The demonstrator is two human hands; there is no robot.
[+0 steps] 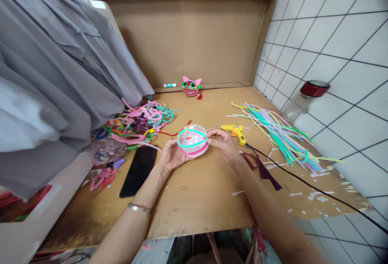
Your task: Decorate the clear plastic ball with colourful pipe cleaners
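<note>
A clear round plastic ball (197,133) with turquoise and pink strips around it is held between my hands above the wooden table. My left hand (175,154) cups its left and lower side, with the fingers wrapped round it. At the ball's right edge, my right hand (222,142) pinches the end of the turquoise strip (192,145) between thumb and finger. A small red mark shows on the ball. Just right of my right hand lies a yellow glue gun (237,132) with a black cord.
Tangled coloured pipe cleaners (145,116) and a black phone (138,171) lie left. Straight pipe cleaners (275,135), a glass jar (298,104) and a dark red tassel (269,172) are right. A decorated cat-eared ball (191,87) and a marker (169,85) sit by the cardboard (188,42).
</note>
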